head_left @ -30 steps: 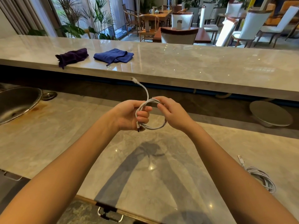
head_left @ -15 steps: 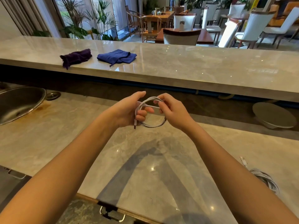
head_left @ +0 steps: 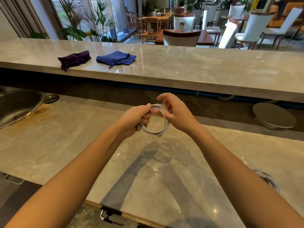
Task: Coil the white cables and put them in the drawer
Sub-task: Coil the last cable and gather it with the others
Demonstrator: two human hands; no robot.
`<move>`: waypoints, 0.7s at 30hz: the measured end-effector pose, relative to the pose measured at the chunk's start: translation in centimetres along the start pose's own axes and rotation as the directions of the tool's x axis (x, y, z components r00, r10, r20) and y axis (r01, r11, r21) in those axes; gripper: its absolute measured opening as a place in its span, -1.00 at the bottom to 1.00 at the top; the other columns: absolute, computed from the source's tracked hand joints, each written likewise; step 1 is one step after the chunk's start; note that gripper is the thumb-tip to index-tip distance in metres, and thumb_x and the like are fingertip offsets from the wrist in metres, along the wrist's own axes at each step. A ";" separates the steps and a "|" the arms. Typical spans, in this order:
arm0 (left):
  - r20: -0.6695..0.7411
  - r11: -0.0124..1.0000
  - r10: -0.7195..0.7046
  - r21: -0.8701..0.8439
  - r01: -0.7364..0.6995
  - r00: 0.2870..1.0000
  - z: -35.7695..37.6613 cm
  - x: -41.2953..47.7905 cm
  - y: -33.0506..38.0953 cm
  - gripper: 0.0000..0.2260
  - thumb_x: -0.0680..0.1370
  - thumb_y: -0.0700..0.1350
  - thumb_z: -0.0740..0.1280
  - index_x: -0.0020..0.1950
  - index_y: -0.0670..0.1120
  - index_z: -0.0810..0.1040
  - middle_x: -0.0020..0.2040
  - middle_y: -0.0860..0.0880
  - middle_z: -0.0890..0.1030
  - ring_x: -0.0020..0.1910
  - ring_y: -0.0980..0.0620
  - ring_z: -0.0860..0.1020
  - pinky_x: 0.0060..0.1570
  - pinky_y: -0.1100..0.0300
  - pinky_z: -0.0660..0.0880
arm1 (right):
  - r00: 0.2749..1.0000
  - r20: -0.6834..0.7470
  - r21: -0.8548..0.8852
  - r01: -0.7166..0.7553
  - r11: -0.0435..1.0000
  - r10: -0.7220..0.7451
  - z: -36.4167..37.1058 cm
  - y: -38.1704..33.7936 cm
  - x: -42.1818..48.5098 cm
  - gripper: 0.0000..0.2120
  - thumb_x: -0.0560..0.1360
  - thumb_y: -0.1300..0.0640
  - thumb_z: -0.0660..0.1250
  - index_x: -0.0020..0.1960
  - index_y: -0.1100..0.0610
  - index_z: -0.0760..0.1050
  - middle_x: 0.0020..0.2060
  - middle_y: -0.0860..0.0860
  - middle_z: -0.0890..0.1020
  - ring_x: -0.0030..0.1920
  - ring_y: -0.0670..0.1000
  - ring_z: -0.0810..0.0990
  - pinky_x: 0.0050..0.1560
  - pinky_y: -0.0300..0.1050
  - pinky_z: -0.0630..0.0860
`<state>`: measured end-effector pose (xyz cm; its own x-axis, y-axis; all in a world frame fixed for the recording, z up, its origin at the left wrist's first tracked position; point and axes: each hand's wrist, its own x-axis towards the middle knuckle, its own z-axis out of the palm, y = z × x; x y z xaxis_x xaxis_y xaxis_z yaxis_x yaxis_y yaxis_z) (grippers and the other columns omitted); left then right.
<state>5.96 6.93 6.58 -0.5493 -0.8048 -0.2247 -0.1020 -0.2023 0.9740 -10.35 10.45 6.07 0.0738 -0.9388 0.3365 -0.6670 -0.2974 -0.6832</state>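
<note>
A white cable (head_left: 160, 131) wound into a small round coil hangs in the air above the marble counter (head_left: 82, 153). My left hand (head_left: 136, 118) grips the coil's left side, one plug poking out below its fingers. On the coil's right side, my right hand (head_left: 176, 112) has its thumb and lower fingers against the loops while the index finger is lifted. A second white cable (head_left: 266, 178) lies loosely coiled on the counter at the right, partly hidden by my right forearm. A drawer handle (head_left: 113, 218) shows below the counter's front edge.
A steel sink (head_left: 18, 106) sits at the left with a drain plug (head_left: 51, 98) beside it. A purple cloth (head_left: 74, 59) and a blue cloth (head_left: 116, 58) lie on the raised bar top. A round metal lid (head_left: 273, 115) rests at the right.
The cable's loose end that stuck up a second ago has been wound into the coil. My right index finger has lifted off the loops.
</note>
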 end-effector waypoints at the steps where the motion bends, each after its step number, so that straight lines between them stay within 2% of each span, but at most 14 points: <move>1: -0.001 1.000 -0.018 -0.021 0.018 1.000 0.2 0.1 -0.2 -0.75 0.64 -0.05 0.10 -0.11 -0.11 0.47 -0.44 0.09 0.33 -0.48 0.18 0.22 -0.37 0.28 0.18 | 0.998 -0.060 0.020 0.024 1.000 -0.023 0.3 0.2 -0.1 -0.68 0.48 -0.02 0.33 0.20 0.04 0.43 -0.06 -0.05 0.46 -0.17 -0.16 0.45 -0.18 -0.35 0.42; 3: -0.019 1.000 -0.028 -0.001 0.028 0.999 0.3 0.1 -0.6 -0.78 0.64 -0.04 0.12 -0.03 -0.12 0.48 -0.41 0.07 0.34 -0.46 0.17 0.25 -0.36 0.28 0.21 | 0.997 -0.067 0.105 0.037 0.994 -0.030 0.9 0.5 -0.3 -0.82 0.54 0.06 0.27 0.13 0.05 0.49 -0.03 -0.01 0.46 -0.11 -0.17 0.46 -0.13 -0.40 0.41; 5: -0.008 0.999 -0.006 0.047 0.006 1.000 0.3 0.0 -0.9 -0.83 0.62 -0.05 0.17 0.02 -0.12 0.49 -0.37 0.05 0.37 -0.44 0.16 0.29 -0.35 0.29 0.29 | 0.997 -0.016 0.295 -0.064 0.953 0.072 0.9 0.3 -0.6 -0.88 0.56 0.10 0.23 0.04 0.05 0.53 -0.05 -0.02 0.54 -0.10 -0.19 0.52 -0.12 -0.40 0.45; 8: 0.001 0.977 0.063 0.206 -0.062 0.998 0.4 -0.1 -1.0 -0.88 0.59 -0.06 0.24 0.02 -0.09 0.50 -0.34 0.03 0.41 -0.41 0.15 0.35 -0.35 0.30 0.35 | 0.971 0.115 0.558 -0.238 0.795 0.210 0.5 0.1 -0.8 -0.86 0.56 0.10 0.23 -0.02 0.07 0.56 -0.18 -0.08 0.59 -0.26 -0.27 0.54 -0.27 -0.41 0.46; 10: -0.047 0.906 0.148 0.408 -0.116 0.988 0.5 -0.1 -1.0 -0.89 0.58 -0.06 0.25 0.00 -0.07 0.52 -0.33 0.03 0.45 -0.39 0.15 0.40 -0.35 0.30 0.37 | 0.958 0.189 0.626 -0.286 0.725 0.216 0.2 0.1 -0.9 -0.87 0.54 0.10 0.27 -0.08 0.07 0.58 -0.26 -0.10 0.60 -0.27 -0.21 0.55 -0.25 -0.35 0.47; 13: -0.086 0.710 0.254 0.693 -0.125 0.963 0.1 0.2 -1.6 -0.91 0.57 -0.08 0.25 -0.07 -0.01 0.54 -0.26 0.04 0.51 -0.28 0.11 0.45 -0.26 0.25 0.39 | 0.952 0.202 0.690 -0.305 0.656 0.230 -1.5 0.6 -0.9 -0.91 0.47 0.15 0.35 -0.19 0.08 0.60 -0.33 -0.03 0.56 -0.31 -0.11 0.48 -0.20 -0.22 0.44; 15: -0.134 0.676 0.249 0.733 -0.073 0.959 -0.4 -0.1 -1.9 -0.89 0.58 -0.09 0.24 -0.08 -0.03 0.54 -0.28 0.03 0.48 -0.31 0.10 0.41 -0.28 0.23 0.35 | 0.934 0.254 0.699 -0.357 0.619 0.252 -3.2 1.3 -1.2 -0.96 0.46 0.19 0.36 -0.15 0.15 0.59 -0.34 -0.01 0.54 -0.35 -0.11 0.46 -0.24 -0.23 0.46; 18: -0.163 0.714 0.167 0.701 -0.006 0.972 -0.7 -0.3 -1.6 -0.86 0.59 -0.09 0.22 -0.06 -0.07 0.54 -0.31 0.03 0.44 -0.35 0.10 0.37 -0.35 0.25 0.31 | 0.882 0.298 0.708 -0.461 0.535 0.365 -4.3 2.4 -1.9 -0.83 0.46 0.19 0.37 0.03 0.21 0.58 -0.22 0.05 0.59 -0.30 -0.08 0.53 -0.24 -0.23 0.54; 20: -0.190 0.758 0.082 0.649 0.062 0.978 -0.7 -0.2 -1.4 -0.86 0.59 -0.10 0.22 -0.08 -0.09 0.54 -0.32 -0.01 0.43 -0.36 0.08 0.37 -0.36 0.25 0.32 | 0.802 0.192 0.682 -0.524 0.511 0.566 -4.0 3.1 -2.1 -0.73 0.49 0.17 0.35 0.16 0.23 0.52 -0.12 0.08 0.61 -0.21 -0.05 0.57 -0.19 -0.22 0.60; 21: -0.209 0.776 0.045 0.623 0.097 0.977 -0.7 -0.2 -1.3 -0.86 0.59 -0.11 0.23 -0.11 -0.09 0.54 -0.33 -0.02 0.43 -0.37 0.07 0.36 -0.37 0.25 0.32 | 0.758 0.080 0.625 -0.544 0.560 0.647 -3.7 3.3 -2.3 -0.72 0.51 0.16 0.32 0.19 0.23 0.48 -0.07 0.09 0.61 -0.15 -0.03 0.58 -0.15 -0.20 0.60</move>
<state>6.77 6.94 5.31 -0.3678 -0.9120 -0.1814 -0.6490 0.1120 0.7525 -15.48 12.24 5.49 -0.3166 -0.9180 -0.2389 0.0493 0.2356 -0.9706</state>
